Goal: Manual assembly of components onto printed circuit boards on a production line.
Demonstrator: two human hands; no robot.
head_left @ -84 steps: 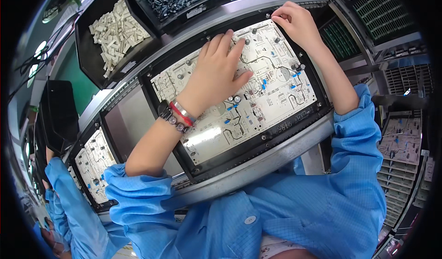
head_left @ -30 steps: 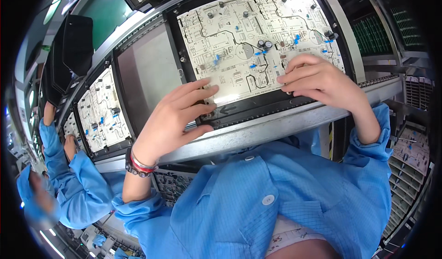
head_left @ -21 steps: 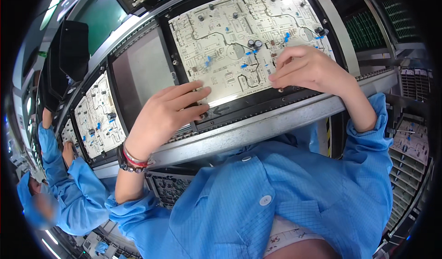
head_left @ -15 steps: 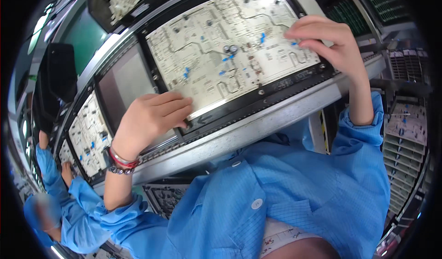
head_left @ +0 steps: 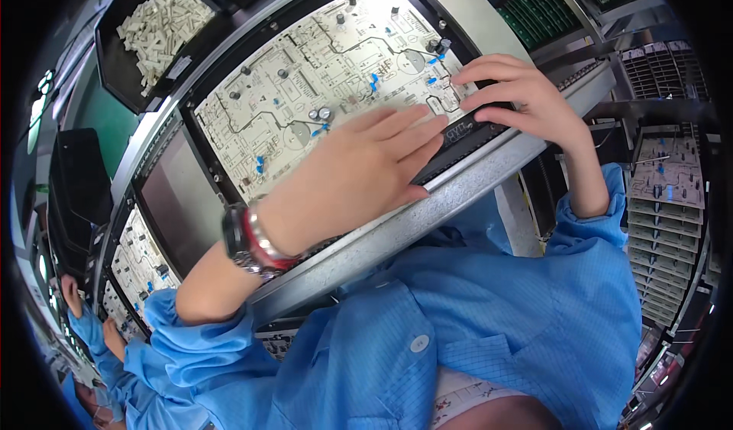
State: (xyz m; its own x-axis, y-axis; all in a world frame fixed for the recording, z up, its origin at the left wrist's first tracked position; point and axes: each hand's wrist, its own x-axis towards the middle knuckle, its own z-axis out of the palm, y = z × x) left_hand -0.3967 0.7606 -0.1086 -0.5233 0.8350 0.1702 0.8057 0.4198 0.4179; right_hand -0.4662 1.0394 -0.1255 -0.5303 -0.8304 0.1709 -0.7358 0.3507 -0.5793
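A pale circuit board (head_left: 252, 105) lies in a black frame (head_left: 201, 153) in front of me. Blue parts (head_left: 260, 164) and dark round capacitors (head_left: 325, 114) stand on it. Across the board's near side reaches my left hand (head_left: 359, 163), palm down, fingers stretched out and holding nothing I can see; it hides part of the board. At the right edge of the board is my right hand (head_left: 527, 101), its fingers bent but apart and the fingertips over the board. Whether they touch it, I cannot tell.
A metal rail (head_left: 416, 210) runs along the near side. At the upper left, a black bin (head_left: 113, 71) holds white connectors (head_left: 164, 33). Another framed board (head_left: 137, 254) lies left. Stacked boards (head_left: 664, 239) stand at the right. A co-worker's hand (head_left: 72, 296) shows far left.
My left hand has moved right, from the board's lower left corner to over its near side. The board and frame appear shifted left in view. My right hand stays at the right edge.
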